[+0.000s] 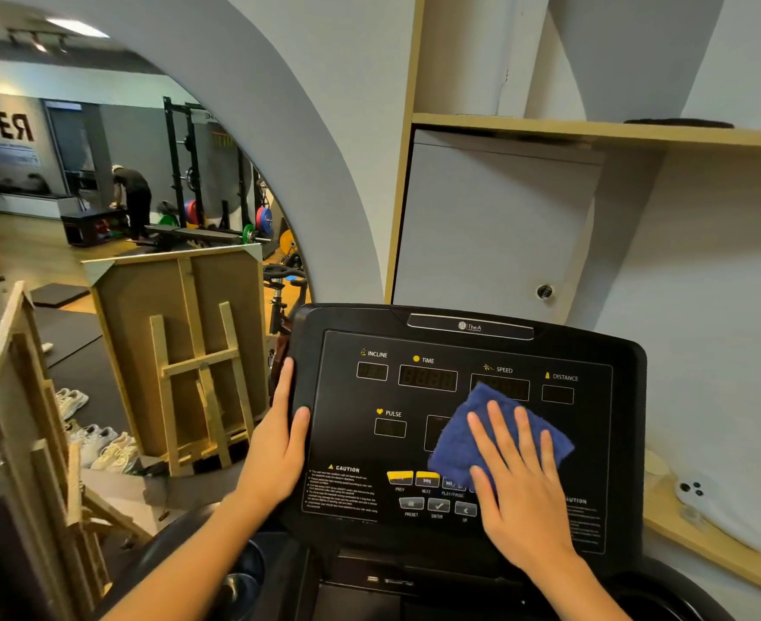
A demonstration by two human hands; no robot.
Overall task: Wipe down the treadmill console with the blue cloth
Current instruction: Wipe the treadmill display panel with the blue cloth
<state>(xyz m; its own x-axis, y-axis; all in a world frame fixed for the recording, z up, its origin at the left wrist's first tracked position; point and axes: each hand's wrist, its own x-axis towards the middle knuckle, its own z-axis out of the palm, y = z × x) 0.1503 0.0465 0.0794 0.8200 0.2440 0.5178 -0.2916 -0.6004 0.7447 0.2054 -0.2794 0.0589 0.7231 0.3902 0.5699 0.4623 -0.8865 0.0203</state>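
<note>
From the head camera, the black treadmill console [463,423] fills the lower middle of the view, its face tilted up toward the person. Labels for incline, time, speed, distance and pulse sit above small dark displays, and a row of yellow and grey buttons [427,490] runs along the lower part of the panel.

The blue cloth [495,434] lies flat on the panel's right half, covering part of the speed display and reaching down to the button row. The right hand [519,486] rests palm down on the cloth, fingers spread and straight, pressing it against the console rather than pinching it.

The left hand [280,445] holds the console's left edge: its grip is closed around the rim, thumb on the front face, fingers wrapped behind out of sight.

To the left, wooden easels [199,365] stand near a row of pale shoes [100,441] on the floor. To the right, a white phone [701,497] lies on a wooden shelf [683,535] beside the console.
</note>
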